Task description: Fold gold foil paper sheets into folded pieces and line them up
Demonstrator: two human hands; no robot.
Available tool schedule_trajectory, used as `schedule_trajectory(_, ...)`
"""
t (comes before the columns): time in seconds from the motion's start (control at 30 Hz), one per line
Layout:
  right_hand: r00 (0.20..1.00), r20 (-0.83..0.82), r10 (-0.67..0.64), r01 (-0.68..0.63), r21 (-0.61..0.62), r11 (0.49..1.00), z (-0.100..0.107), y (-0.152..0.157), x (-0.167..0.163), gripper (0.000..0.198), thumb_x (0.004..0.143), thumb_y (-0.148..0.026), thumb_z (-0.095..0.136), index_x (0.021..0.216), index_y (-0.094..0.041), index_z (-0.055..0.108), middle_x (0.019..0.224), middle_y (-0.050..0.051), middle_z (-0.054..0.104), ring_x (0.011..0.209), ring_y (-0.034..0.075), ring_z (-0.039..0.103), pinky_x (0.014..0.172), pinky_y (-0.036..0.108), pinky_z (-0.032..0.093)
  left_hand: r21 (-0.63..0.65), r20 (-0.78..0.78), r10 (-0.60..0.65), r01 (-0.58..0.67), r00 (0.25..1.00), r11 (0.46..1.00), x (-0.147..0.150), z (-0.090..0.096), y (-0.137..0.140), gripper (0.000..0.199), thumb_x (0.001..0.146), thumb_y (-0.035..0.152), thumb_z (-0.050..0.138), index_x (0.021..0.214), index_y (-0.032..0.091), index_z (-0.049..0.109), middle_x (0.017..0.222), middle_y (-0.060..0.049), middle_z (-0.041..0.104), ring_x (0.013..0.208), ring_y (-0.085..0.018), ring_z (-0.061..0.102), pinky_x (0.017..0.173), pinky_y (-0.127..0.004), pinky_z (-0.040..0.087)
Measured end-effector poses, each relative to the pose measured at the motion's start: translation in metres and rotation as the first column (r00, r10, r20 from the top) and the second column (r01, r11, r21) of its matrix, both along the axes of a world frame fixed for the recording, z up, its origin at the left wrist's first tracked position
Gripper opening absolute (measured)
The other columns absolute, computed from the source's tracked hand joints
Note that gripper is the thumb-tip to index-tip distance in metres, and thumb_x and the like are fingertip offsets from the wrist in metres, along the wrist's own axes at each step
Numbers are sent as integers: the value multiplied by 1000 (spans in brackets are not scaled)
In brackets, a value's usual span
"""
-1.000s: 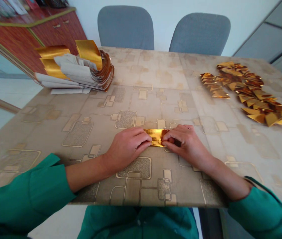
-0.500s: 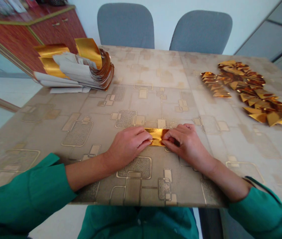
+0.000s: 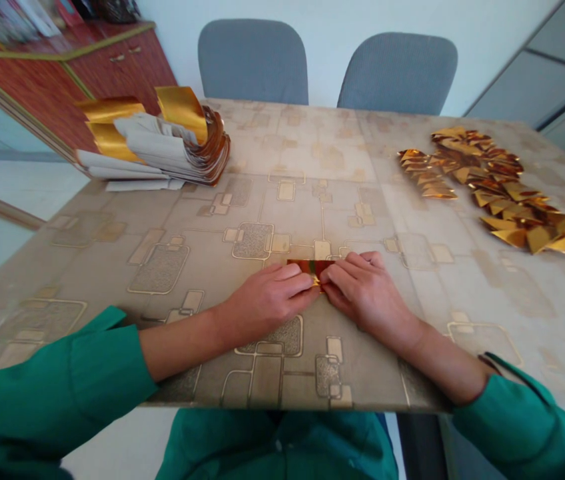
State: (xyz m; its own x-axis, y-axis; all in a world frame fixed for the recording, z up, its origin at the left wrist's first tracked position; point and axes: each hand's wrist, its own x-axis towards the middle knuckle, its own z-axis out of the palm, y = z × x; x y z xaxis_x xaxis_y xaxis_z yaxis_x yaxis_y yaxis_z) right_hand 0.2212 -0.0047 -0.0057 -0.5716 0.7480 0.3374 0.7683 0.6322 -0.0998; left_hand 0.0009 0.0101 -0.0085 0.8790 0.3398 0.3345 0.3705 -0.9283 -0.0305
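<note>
A small sheet of shiny gold foil paper (image 3: 307, 265) lies on the table in front of me, its near edge folded or rolled up. My left hand (image 3: 275, 293) pinches that near edge from the left, fingertips pressed together. From the right, my right hand (image 3: 362, 287) grips the same edge, its thumb and fingers closed close beside the left fingertips. Both hands cover much of the paper, so only its far strip and a bit between the fingertips show.
A bent stack of gold-and-white paper sheets (image 3: 162, 143) stands at the back left of the patterned table (image 3: 332, 200). Several folded gold foil pieces (image 3: 507, 193) form a heap at the right. Two grey chairs (image 3: 252, 63) are beyond the far edge, and a wooden cabinet (image 3: 122, 67) is at the left.
My hands have come closer together, now nearly touching at the fingertips. Less of the gold paper shows between them, and its visible face looks darker. The view has shifted slightly.
</note>
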Motion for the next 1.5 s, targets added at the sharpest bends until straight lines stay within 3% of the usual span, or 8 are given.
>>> schedule_trajectory(0.2,1000,2,-15,15,-20,1000,-2,1,1,17,96,-20,52,80,-20,59,72,0,66,73,17,49,72,33,23,8,-62,-32,33,998,999,-12,1,-5,30,101,13,40,124,11,60,107,-11,68,93,-21,61,80,-33,50)
schedule_trajectory(0.37,1000,16,-17,17,-13,1000,-1,1,2,18,97,-22,53,80,-20,60,73,-1,66,73,17,50,73,34,23,51,-55,-6,8,998,999,-30,1,-10,31,101,12,39,121,10,62,121,-13,67,100,-23,62,82,-36,51)
schedule_trajectory(0.53,996,92,14,-15,19,1000,2,-1,2,19,99,-23,52,85,-20,65,75,1,64,76,18,49,74,34,25,-22,-13,21,-21,1000,1000,-40,-5,-11,33,99,10,42,126,11,61,126,-14,66,109,-24,61,90,-39,51)
schedule_trajectory(0.73,963,210,170,-194,98,976,6,-10,-1,23,98,-19,53,119,-20,64,89,4,65,88,21,50,75,36,29,-35,-7,43,-44,999,998,-33,-5,-11,28,99,13,44,118,10,64,119,-15,67,103,-25,62,88,-41,53)
schedule_trajectory(1.07,976,211,46,-66,88,994,8,-24,20,19,98,-18,52,108,-15,69,87,5,67,84,21,53,78,38,31,4,-85,80,-80,993,997,-29,1,-16,26,98,11,43,113,9,64,117,-14,67,99,-24,59,90,-39,51)
schedule_trajectory(1.2,980,201,-2,-20,103,994,9,-28,19,18,98,-18,52,103,-16,70,81,4,65,82,22,51,78,38,31,-29,-119,98,-102,988,994,-24,1,-16,30,98,13,44,124,11,59,111,-13,65,97,-24,57,89,-38,49)
schedule_trajectory(1.37,979,185,81,-95,68,993,8,-34,7,25,99,-19,51,120,-17,65,91,5,65,87,22,50,82,37,31,-40,-181,101,-110,978,993,-19,3,-18,34,96,15,49,129,11,56,108,-13,64,98,-25,56,87,-38,48)
schedule_trajectory(1.5,985,148,89,-95,31,995,8,-37,7,22,99,-21,51,113,-17,68,90,4,65,87,21,51,84,36,32,-33,-202,130,-140,971,990,-19,4,-17,30,96,18,50,125,15,59,107,-11,63,97,-26,55,88,-40,47)
